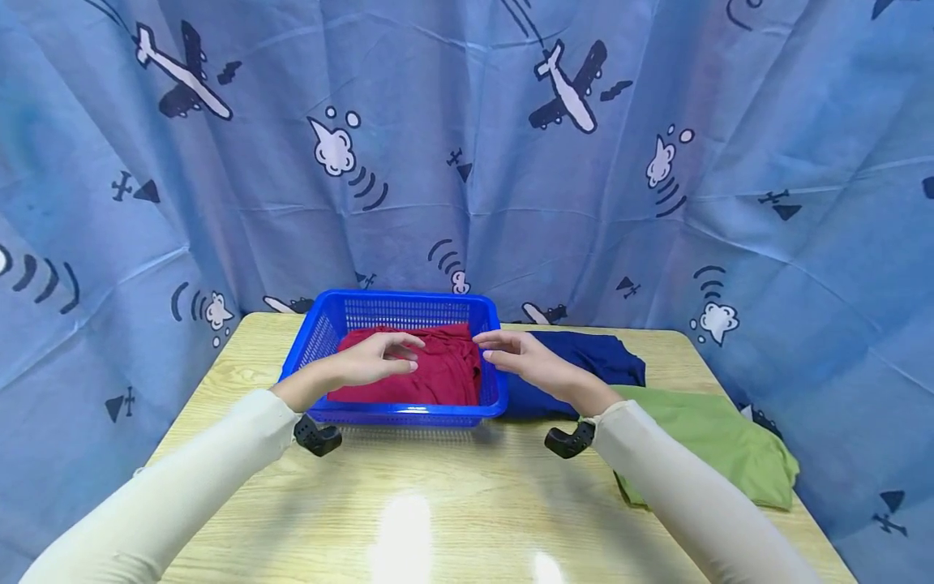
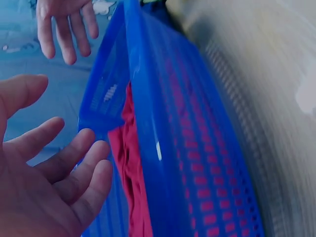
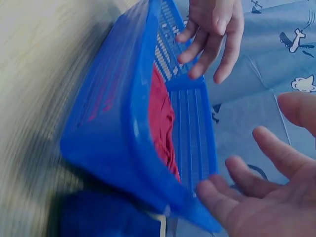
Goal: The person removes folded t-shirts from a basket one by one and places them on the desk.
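Observation:
A red cloth point(image 1: 438, 369) lies inside a blue plastic basket point(image 1: 412, 410) with slotted walls. My left hand point(image 1: 375, 358) hovers over the basket's left part, fingers loosely bent and holding nothing. Over the right rim is my right hand point(image 1: 529, 361), its fingers relaxed and its grasp bare too. The palms face each other across the basket. In the left wrist view the left hand point(image 2: 54, 173) shows spread fingers beside the basket's rim point(image 2: 148, 118). The right wrist view has the right hand point(image 3: 266, 187) with fingertips right at the rim.
A dark blue folded cloth point(image 1: 598, 353) lies right of the basket, partly behind it and my right hand. Nearer on the right is a green folded cloth point(image 1: 722, 446). All rest on a wooden table point(image 1: 409, 487); a blue patterned curtain point(image 1: 438, 162) hangs behind.

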